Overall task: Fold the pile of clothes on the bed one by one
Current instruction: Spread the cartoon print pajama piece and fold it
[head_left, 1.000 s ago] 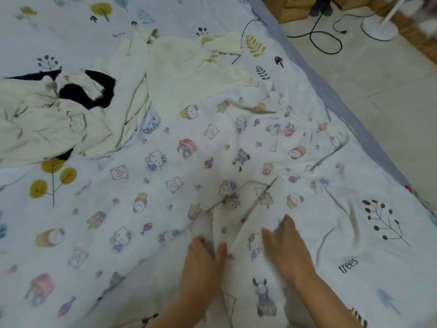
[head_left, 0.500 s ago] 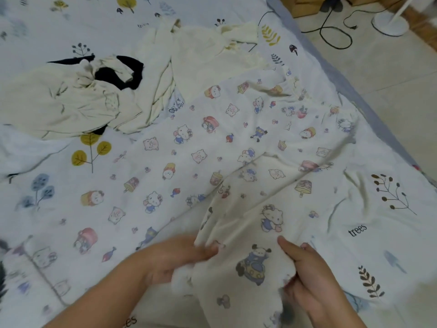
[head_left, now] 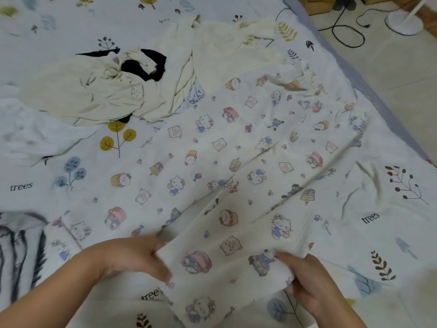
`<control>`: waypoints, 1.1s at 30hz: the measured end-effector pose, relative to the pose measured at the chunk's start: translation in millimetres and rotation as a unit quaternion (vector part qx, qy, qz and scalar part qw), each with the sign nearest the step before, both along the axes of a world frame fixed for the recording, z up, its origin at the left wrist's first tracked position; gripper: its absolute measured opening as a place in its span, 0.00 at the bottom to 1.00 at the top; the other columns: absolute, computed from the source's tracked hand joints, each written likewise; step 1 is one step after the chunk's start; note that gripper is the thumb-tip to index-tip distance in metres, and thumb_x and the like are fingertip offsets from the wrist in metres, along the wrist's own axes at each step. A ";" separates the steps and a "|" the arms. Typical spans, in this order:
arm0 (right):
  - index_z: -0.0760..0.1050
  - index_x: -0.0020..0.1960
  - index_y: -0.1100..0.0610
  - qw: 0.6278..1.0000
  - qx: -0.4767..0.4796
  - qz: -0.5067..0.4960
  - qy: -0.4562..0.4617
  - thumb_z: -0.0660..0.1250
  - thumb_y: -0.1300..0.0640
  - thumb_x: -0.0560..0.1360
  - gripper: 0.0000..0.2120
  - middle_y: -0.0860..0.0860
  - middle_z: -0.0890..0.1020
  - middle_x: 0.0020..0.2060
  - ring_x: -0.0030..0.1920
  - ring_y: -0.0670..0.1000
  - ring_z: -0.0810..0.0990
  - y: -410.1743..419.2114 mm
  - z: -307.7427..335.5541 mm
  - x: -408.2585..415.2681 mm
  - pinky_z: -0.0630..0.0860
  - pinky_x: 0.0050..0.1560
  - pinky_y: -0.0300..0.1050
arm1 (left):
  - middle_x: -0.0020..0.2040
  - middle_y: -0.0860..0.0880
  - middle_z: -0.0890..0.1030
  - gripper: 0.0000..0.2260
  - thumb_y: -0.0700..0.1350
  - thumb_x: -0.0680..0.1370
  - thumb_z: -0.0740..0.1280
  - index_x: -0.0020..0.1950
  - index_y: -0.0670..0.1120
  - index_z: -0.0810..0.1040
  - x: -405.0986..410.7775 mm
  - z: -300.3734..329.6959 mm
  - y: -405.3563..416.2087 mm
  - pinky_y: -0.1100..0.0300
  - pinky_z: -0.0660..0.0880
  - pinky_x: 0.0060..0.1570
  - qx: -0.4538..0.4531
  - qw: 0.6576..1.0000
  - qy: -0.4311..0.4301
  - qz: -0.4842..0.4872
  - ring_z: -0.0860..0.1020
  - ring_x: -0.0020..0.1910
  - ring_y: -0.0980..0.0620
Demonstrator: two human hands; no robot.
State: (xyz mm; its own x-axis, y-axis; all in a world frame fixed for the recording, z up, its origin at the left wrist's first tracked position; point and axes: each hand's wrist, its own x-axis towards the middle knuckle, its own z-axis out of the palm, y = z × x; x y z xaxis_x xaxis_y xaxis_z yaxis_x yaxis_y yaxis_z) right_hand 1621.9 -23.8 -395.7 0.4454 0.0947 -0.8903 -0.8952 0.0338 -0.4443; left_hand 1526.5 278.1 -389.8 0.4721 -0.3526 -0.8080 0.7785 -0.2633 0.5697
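Our left hand (head_left: 132, 256) and right hand (head_left: 312, 282) pinch the cartoon garment (head_left: 236, 162) at six o'clock. Cream clothes (head_left: 99, 91) lie at eleven on the bed (head_left: 390, 233).

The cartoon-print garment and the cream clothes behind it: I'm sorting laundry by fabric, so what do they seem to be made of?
The cartoon-print garment, held by the left hand and right hand, looks like thin, matte woven cotton: it creases sharply and drapes limply. The cream clothes look like a soft, matte knit or cotton, crumpled in rounded folds; the blur leaves the weave unclear.
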 end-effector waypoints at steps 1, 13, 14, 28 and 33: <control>0.78 0.54 0.67 1.000 0.010 0.016 -0.002 0.65 0.70 0.73 0.10 0.64 0.84 0.45 0.43 0.62 0.84 -0.4 -0.1 -3.2 0.81 0.40 0.53 | 0.54 0.51 0.83 0.16 0.45 0.70 0.73 0.57 0.47 0.80 -4.3 1.9 1.9 0.63 0.74 0.56 -0.003 1.000 0.002 -0.023 0.80 0.56 0.52; 0.64 0.66 0.66 0.900 -0.341 0.265 -0.060 0.71 0.61 0.70 0.29 0.61 0.79 0.48 0.47 0.61 0.78 -3.1 -28.4 -21.1 0.74 0.46 0.51 | 0.28 0.59 0.78 0.10 0.47 0.72 0.71 0.31 0.50 0.77 -46.8 -9.3 53.4 0.74 0.68 0.33 0.147 0.981 0.092 -0.092 0.75 0.29 0.65; 0.57 0.71 0.61 0.862 -0.406 0.289 -0.089 0.72 0.58 0.69 0.37 0.63 0.74 0.55 0.54 0.62 0.75 1.7 -28.7 -21.1 0.72 0.52 0.53 | 0.27 0.58 0.76 0.11 0.49 0.74 0.68 0.31 0.50 0.74 -48.3 -14.2 55.6 0.73 0.66 0.30 0.221 0.961 0.088 -0.143 0.72 0.26 0.65; 0.64 0.69 0.55 0.443 -0.375 0.703 -0.411 0.59 0.61 0.76 0.21 0.57 0.59 0.71 0.72 0.57 0.55 153.8 -75.5 3.1 0.58 0.67 0.58 | 0.54 0.40 0.78 0.13 0.46 0.79 0.58 0.62 0.44 0.69 -34.2 -85.1 108.0 0.48 0.70 0.56 0.650 0.755 -0.084 0.007 0.76 0.52 0.39; 0.81 0.36 0.57 0.466 -0.371 0.572 -0.565 0.81 0.62 0.47 0.19 0.52 0.80 0.33 0.33 0.52 0.79 181.0 -66.8 -6.2 0.76 0.29 0.41 | 0.45 0.33 0.72 0.09 0.37 0.75 0.65 0.53 0.36 0.74 -36.3 -61.3 162.4 0.42 0.73 0.45 0.700 0.698 -0.089 0.120 0.76 0.42 0.31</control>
